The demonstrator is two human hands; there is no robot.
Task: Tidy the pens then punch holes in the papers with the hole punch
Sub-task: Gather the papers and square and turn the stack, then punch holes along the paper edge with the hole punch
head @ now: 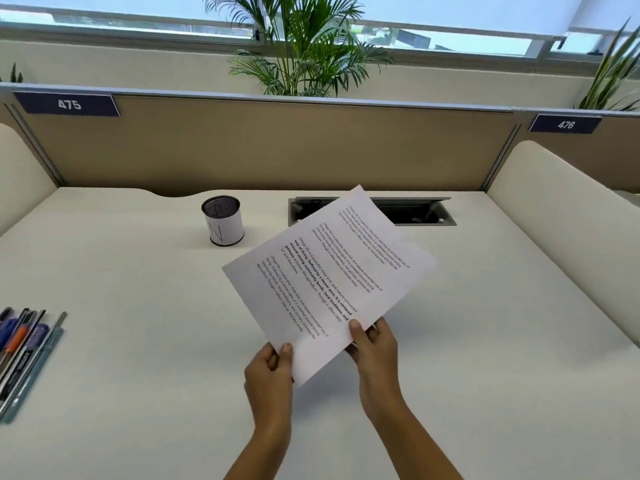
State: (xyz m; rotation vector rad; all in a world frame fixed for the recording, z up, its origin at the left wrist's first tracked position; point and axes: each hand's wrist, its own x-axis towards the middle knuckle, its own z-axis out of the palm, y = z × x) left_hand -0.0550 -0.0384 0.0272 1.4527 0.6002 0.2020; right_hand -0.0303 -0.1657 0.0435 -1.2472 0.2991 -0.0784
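Printed white papers are held tilted above the middle of the white desk. My left hand pinches their near corner, thumb on top. My right hand grips the lower right edge, thumb on the printed side. Several pens lie side by side at the desk's left edge, partly cut off by the frame. A black mesh pen cup with a white label stands upright at the back, left of the papers. No hole punch is in view.
An open cable tray is sunk into the desk behind the papers. A tan partition closes the back, with cream side panels left and right. Plants stand behind the partition.
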